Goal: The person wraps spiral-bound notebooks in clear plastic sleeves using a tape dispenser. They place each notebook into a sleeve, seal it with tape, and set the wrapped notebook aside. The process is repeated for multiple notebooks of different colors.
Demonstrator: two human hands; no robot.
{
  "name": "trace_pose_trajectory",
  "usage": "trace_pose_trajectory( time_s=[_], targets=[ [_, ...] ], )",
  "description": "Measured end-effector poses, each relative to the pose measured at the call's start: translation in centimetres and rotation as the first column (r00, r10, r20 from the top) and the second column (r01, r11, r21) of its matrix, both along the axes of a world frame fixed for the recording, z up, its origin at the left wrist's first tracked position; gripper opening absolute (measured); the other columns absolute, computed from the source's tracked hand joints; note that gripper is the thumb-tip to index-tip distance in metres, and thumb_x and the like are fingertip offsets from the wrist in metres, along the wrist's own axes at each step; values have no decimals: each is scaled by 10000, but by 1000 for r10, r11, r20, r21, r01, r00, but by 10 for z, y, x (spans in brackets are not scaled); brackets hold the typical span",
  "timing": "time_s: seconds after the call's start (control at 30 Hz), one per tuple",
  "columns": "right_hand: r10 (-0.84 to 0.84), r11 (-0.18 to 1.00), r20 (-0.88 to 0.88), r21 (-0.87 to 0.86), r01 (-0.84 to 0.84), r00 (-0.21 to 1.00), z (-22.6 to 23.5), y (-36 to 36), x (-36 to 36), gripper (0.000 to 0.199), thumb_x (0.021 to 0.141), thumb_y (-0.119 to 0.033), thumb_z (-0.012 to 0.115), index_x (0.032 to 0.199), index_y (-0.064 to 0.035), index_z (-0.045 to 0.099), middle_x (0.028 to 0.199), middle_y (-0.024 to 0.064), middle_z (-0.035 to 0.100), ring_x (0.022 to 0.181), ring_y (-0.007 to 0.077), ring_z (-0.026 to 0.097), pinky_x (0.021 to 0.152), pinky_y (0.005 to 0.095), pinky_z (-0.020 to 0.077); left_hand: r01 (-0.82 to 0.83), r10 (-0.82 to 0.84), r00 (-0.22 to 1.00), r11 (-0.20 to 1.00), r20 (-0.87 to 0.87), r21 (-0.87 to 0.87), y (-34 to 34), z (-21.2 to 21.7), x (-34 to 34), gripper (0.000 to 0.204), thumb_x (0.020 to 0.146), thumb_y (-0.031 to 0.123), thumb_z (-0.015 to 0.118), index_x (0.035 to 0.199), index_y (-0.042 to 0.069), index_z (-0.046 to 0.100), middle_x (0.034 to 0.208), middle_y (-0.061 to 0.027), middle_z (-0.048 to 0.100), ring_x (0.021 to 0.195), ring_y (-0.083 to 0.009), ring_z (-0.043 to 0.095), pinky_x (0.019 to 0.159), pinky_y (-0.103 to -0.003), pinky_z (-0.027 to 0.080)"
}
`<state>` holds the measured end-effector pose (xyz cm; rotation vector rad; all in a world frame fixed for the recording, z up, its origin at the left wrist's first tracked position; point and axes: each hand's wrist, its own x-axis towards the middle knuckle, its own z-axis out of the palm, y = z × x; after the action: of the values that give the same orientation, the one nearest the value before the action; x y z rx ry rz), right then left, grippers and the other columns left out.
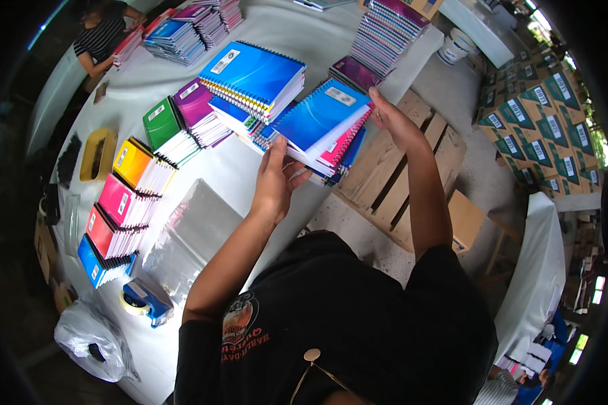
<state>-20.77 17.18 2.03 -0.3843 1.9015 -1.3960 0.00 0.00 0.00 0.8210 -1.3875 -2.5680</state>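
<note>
A small stack of spiral notebooks [325, 115] is between my two hands, a blue cover on top and a pink one beneath, with more blue edges lower down. My left hand [275, 179] grips the near left corner, thumb on the top cover and fingers curled under. My right hand [397, 125] holds the far right side at the spiral edge, its thumb up along the wire. The top notebook sits slightly lifted, its white pages fanning. Just left of it stands a taller pile of blue notebooks [253, 74]. I cannot tell whether the held stack touches the table.
Green, purple, yellow, pink, red and blue notebook piles [125, 199] curve along the white table [203, 158]. Clear plastic bags [192, 236] and a blue tape dispenser [146, 302] lie nearby. A wooden pallet [392, 182] and stacked boxes [540, 128] are right. Another person [100, 40] handles notebooks far left.
</note>
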Motion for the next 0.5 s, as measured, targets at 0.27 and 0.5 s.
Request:
trace_pose_trajectory(
  time_s=[0.27, 0.5],
  targets=[
    [-7, 998, -260, 64, 24, 965, 9, -21, -2, 1083, 704, -882, 359, 1402, -55, 399, 1326, 125, 518, 1164, 263, 469, 1091, 493, 149, -49, 57, 997, 989, -53, 136, 2, 5, -18, 696, 849, 559, 512, 1296, 38, 401, 1219, -149, 447, 1035, -265, 513, 840, -448, 492],
    [-188, 982, 103, 0, 189, 977, 18, -30, -1, 941, 769, -833, 360, 1317, -85, 519, 1322, 41, 523, 1254, 187, 388, 1060, 395, 198, 7, -8, 999, 1000, 32, 30, 4, 12, -18, 645, 842, 488, 634, 1271, 46, 442, 1179, -96, 518, 969, -191, 537, 824, -355, 507]
  ],
)
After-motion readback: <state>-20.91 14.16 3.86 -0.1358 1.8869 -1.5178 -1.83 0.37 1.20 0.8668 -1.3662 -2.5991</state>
